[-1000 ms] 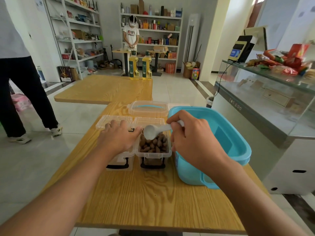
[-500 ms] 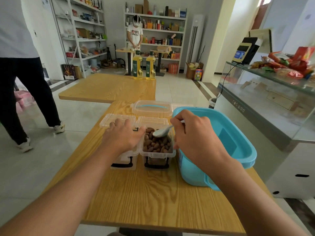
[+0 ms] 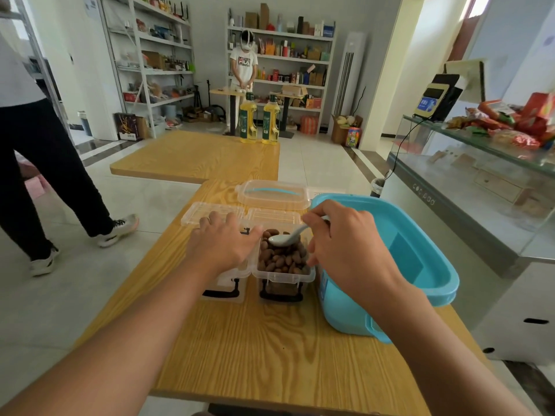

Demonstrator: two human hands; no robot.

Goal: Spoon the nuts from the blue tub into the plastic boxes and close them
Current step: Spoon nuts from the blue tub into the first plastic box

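Observation:
Two clear plastic boxes stand side by side on the wooden table (image 3: 270,355), lids hinged open behind them. The right box (image 3: 283,276) is full of brown nuts (image 3: 282,259). My right hand (image 3: 345,250) pinches the handle of a white spoon (image 3: 283,239), whose empty bowl lies on top of the nuts. My left hand (image 3: 223,244) rests over the left box (image 3: 225,288), hiding its inside. The blue tub (image 3: 420,265) stands right of the boxes, partly behind my right hand.
A third clear box (image 3: 273,195) with a blue-striped lid sits behind the two boxes. Two oil bottles (image 3: 259,121) stand on the far table end. A glass counter (image 3: 480,175) runs along the right. A person's legs (image 3: 45,175) are at left; another person stands by the shelves.
The spoon has turned bowl-up and come down from above the right box onto the heap of nuts. My left hand stays on the left box.

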